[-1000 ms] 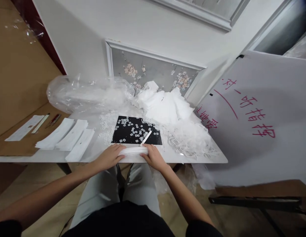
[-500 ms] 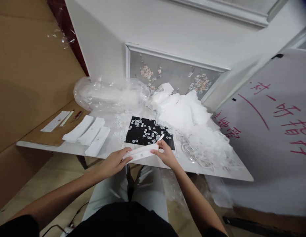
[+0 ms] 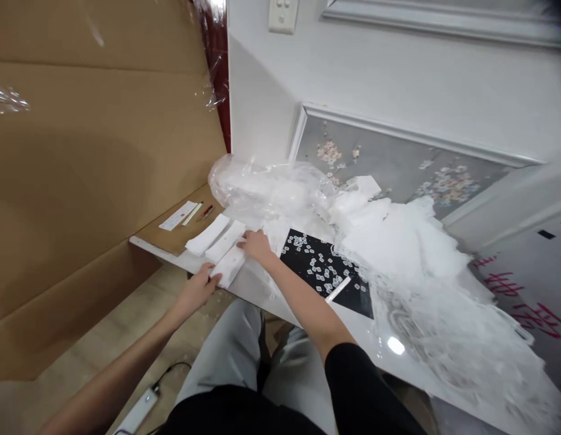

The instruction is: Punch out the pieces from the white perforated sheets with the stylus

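A curved white strip (image 3: pixel 228 266), thin like paper or fabric, lies at the right end of a row of similar white strips (image 3: pixel 208 236) on the table's left part. My left hand (image 3: pixel 203 286) pinches its near left end between thumb and fingers. At its far right end, my right hand (image 3: pixel 256 244) holds the edge, its fingertips partly hidden. To the right lies a black board (image 3: pixel 302 266) scattered with small clear square pieces. A narrow white stick-like piece (image 3: pixel 338 290) rests across the board's near edge.
Clear plastic wrapping (image 3: pixel 266 184) and a heap of white sheets (image 3: pixel 393 241) fill the back of the table. Tangled translucent loops (image 3: pixel 461 332) cover the right side. A cardboard panel (image 3: pixel 103 133) rises on the left. A red-handled tool (image 3: pixel 206 212) lies near it.
Both hands have moved left with the white strip, from in front of the black board to the row of strips. The strip now lies there. The view has turned left.
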{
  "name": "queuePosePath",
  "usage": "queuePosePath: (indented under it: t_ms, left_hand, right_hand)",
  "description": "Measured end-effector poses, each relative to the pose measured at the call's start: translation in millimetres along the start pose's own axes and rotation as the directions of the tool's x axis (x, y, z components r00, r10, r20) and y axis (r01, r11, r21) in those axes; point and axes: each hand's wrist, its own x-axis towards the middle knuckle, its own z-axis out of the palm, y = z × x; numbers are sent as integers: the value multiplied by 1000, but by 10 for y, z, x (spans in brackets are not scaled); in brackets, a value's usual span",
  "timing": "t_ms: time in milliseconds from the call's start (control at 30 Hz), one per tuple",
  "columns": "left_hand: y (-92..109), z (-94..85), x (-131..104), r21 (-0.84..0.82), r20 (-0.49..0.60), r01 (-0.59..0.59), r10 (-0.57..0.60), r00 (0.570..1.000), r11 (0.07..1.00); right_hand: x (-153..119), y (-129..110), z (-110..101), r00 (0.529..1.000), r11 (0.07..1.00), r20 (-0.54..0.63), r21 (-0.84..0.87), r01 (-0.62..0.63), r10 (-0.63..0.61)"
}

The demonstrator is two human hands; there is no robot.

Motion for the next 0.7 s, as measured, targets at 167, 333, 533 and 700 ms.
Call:
queuePosePath:
  t_ms: [167, 333, 533, 700]
  left_hand:
    - [-110, 97, 81, -1, 114, 59, -59, 992, 998]
    - [-132, 260, 80, -174, 130, 169, -147, 981, 970]
    - [-131, 298, 1, -265, 105, 153, -130, 986, 952]
    - [-66, 116, -179, 23, -28, 4, -3, 1000, 1000]
  right_hand:
    - [38, 81, 85, 997, 992, 61, -118, -47, 54]
    - [178, 161, 9, 973, 992, 228, -122, 1, 27]
    - [166, 197, -109, 924, 988, 357, -12, 153, -139]
    - [-361, 449, -331, 912, 947, 265, 152, 283, -315]
